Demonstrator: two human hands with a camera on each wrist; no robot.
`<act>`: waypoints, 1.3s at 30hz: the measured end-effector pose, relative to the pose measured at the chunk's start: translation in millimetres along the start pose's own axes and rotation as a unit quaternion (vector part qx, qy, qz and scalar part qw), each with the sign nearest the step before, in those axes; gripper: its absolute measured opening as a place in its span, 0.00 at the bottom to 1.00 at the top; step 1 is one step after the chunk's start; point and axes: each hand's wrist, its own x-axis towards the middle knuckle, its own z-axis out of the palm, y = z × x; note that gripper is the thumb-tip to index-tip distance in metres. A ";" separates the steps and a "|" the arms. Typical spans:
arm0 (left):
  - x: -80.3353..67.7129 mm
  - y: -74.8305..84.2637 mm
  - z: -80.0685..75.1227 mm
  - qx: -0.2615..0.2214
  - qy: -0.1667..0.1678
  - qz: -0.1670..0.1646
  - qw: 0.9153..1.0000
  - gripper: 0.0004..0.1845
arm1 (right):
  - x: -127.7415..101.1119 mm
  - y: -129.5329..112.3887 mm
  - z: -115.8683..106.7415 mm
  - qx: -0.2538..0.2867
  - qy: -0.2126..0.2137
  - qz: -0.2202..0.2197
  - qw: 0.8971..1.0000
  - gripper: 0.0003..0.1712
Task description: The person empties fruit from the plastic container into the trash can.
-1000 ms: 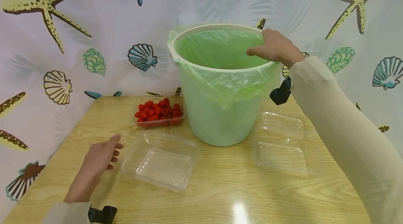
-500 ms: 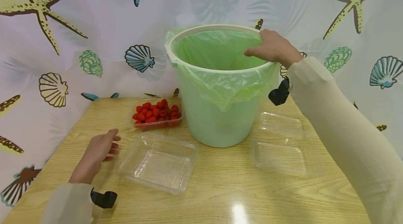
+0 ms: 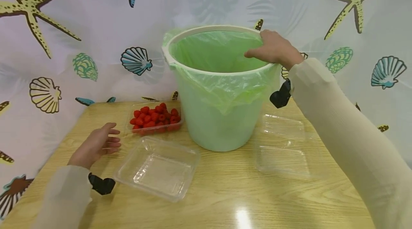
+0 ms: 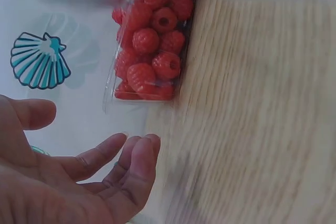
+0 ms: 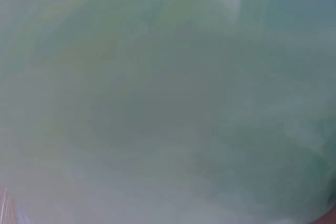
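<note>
I am steadying the lined green bin [image 3: 222, 89] at mid-desk [image 3: 225, 200] with my right hand [image 3: 275, 48], its grip curled over the rim, while my left hand [image 3: 94, 145], grip relaxed and holding nothing, is hovering just beside the raspberry punnet [image 3: 155, 117].

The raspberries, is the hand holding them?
No, the left hand lies open on the table beside the tub of raspberries, with a gap between its fingers and the tub.
</note>
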 end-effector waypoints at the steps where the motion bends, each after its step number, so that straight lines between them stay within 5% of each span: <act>1: 2.3 -0.3 -2.1 -0.008 -0.006 -0.003 1.000 0.41 | 0.2 -0.5 0.4 -0.001 0.000 -0.001 1.000 0.49; 16: 35.1 3.4 -20.3 -0.178 -0.064 -0.048 0.981 0.26 | 2.1 -3.3 1.5 -0.006 -0.003 -0.003 1.000 0.52; 30: 49.9 7.0 -13.7 -0.230 -0.072 -0.061 0.969 0.21 | 1.0 -2.0 0.3 -0.007 -0.004 0.005 1.000 0.52; 39: 53.9 13.0 -8.8 -0.197 -0.055 -0.059 0.977 0.17 | 1.6 0.5 -0.5 -0.004 0.000 0.006 1.000 0.51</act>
